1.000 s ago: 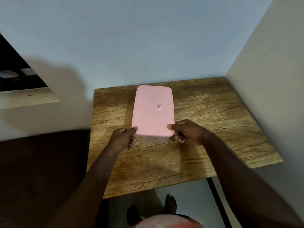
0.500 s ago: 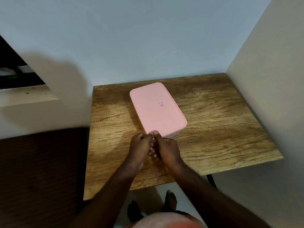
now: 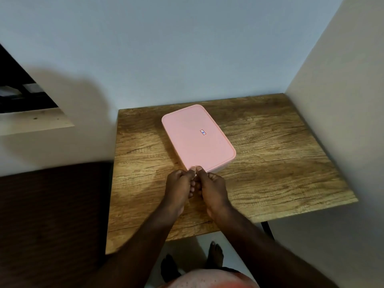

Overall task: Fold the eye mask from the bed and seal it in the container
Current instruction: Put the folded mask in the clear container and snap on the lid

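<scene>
Pink container (image 3: 197,146) sits on the wooden desk (image 3: 270,152), a bit left of ctr, turned at an angle so its long sides run diag. from far left to near right. Pink lid (image 3: 187,125) is on and looks flush all round. It's opaque, so contents can't be seen & there's no telling from here whether the eye mask is inside.

Label: one small rectangular sticker (image 3: 203,132) near the mid of the lid, red border w/ a white field and a blue mark. Too small to read. No other writing or brand shows.

Both hands meet at the container's near corner, the one closest to the person. Left hand (image 3: 178,188) & right hand (image 3: 215,188) are side by side, knuckles touching, fingers curled in below the rim, thumbs lying next to each other on top of the lid edge. Each hand pinches that corner btwn thumb & curled fingers. Forearms come in over the desk's front edge.

Desk stands in a room corner, w/ a pale wall (image 3: 187,59) behind and another to the right. A dark brown surface (image 3: 52,215) lies left of the desk; can't tell what it is. Below the desk's front edge are bare feet (image 3: 216,253) on a pale floor (image 3: 187,248).
</scene>
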`<state>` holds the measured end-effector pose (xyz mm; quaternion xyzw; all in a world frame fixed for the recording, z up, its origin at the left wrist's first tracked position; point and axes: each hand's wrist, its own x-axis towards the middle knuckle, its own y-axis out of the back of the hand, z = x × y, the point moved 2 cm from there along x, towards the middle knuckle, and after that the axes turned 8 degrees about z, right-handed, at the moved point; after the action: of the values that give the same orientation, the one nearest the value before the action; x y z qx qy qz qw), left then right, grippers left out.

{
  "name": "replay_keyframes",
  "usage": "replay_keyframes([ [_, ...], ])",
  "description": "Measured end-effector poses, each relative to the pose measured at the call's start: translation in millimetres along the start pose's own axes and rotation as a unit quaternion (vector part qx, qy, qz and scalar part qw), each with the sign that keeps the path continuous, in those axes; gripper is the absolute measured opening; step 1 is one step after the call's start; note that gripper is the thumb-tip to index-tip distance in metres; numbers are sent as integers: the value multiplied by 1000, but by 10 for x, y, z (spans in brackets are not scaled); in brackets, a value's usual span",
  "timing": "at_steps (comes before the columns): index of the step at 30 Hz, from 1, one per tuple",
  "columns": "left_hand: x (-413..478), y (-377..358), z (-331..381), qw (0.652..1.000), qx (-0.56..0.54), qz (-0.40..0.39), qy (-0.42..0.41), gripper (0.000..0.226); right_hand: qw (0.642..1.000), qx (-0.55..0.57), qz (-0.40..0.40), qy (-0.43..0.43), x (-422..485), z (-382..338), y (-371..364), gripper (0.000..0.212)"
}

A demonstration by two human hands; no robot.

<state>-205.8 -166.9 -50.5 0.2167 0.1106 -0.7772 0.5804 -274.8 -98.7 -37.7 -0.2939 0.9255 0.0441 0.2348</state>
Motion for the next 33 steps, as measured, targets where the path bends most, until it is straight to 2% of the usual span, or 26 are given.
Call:
replay_keyframes([
  [5,9,43,-79,1000,0,1,7,36,996,-61,-54,-29,141,-85,114,38],
  [7,68,136,-74,998,-15,64,7,35,989,-119,-80,-45,283,-154,233,35],
  [10,246,423,-11,982,-21,186,-9,45,974,-190,-112,-56,534,-303,488,33],
  [12,377,619,56,972,-24,232,-26,51,972,-204,-100,-60,694,-412,643,34],
  [14,466,728,127,967,-19,249,-42,57,979,-190,-55,-46,840,-502,740,36],
  [17,538,730,200,973,5,222,-68,63,990,-138,20,-9,970,-590,749,32],
  [20,570,648,307,979,45,169,-103,64,992,-115,41,23,1048,-615,664,28],
  [23,626,588,419,979,88,122,-136,54,988,-133,51,52,1114,-629,556,29],
  [27,722,667,462,971,139,128,-145,52,975,-196,52,93,1158,-678,432,33],
  [28,730,691,464,963,163,143,-162,52,968,-224,46,100,1148,-688,400,36],
  [30,706,724,472,922,235,190,-244,53,934,-313,67,156,1123,-698,349,49],
  [33,683,715,460,841,331,197,-379,63,838,-416,80,344,1019,-755,197,64],
])
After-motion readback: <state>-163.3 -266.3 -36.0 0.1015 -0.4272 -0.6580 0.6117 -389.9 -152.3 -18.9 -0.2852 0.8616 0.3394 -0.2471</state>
